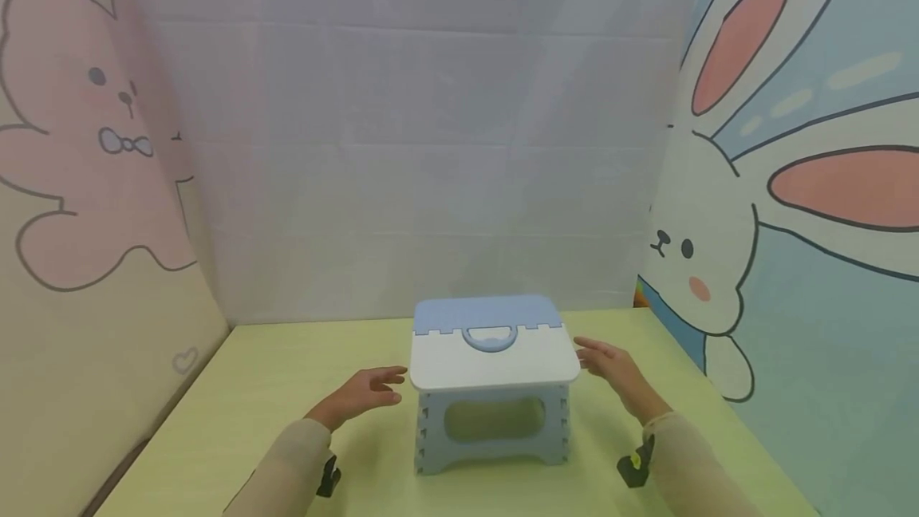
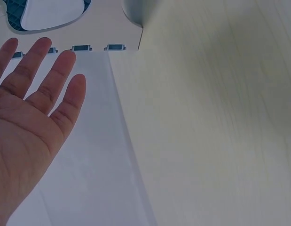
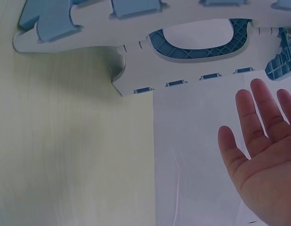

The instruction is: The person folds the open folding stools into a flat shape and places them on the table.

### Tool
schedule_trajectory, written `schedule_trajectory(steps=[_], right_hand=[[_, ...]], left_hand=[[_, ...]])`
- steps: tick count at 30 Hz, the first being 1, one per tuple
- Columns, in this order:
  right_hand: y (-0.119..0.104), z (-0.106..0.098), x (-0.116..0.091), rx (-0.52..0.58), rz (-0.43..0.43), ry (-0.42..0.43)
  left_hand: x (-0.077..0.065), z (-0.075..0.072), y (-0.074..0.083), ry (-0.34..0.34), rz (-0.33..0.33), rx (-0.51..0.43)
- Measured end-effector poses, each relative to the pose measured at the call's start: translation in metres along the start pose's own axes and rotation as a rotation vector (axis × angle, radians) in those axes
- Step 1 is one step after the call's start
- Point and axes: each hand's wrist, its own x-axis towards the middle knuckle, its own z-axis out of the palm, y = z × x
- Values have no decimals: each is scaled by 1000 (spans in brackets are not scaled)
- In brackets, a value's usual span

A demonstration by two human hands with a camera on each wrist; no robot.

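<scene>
A folding step stool (image 1: 495, 365) with a white and blue top stands unfolded on the table, a blue carry handle (image 1: 491, 340) set into its top. On its left side, my left hand (image 1: 362, 396) hovers with relaxed fingers pointing at the top's edge. My right hand (image 1: 617, 373) mirrors it at the right edge, fingers extended. In the left wrist view, the left palm (image 2: 23, 122) faces the stool's side panel (image 2: 103, 23) with fingers spread. The right wrist view has the right hand (image 3: 267, 150) spread below the notched side panel (image 3: 192, 70). Neither hand holds anything.
The pale yellow table (image 1: 301, 349) extends around the stool. A white curtain (image 1: 431, 182) hangs behind it. Printed rabbit panels flank the table, a pink rabbit (image 1: 72, 142) on the left and a white rabbit (image 1: 707, 222) on the right.
</scene>
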Motion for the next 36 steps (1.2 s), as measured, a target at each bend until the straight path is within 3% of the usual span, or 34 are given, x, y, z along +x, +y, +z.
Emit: schedule_trajectory(steps=[13,21,27,36], right_hand=[[0,-4,1,11,-11,-31],[4,-7,-3,44,-76,-98],[5,-6,-6,66,-114,-182],[7,-4,-10,34,-166,-226]], left_hand=[[4,-4,-1,-7,11,-5],[-2,-3,3,-1,1,-6],[2,0,4,-25,25,-16],[7,6,11,-26,47,-34]])
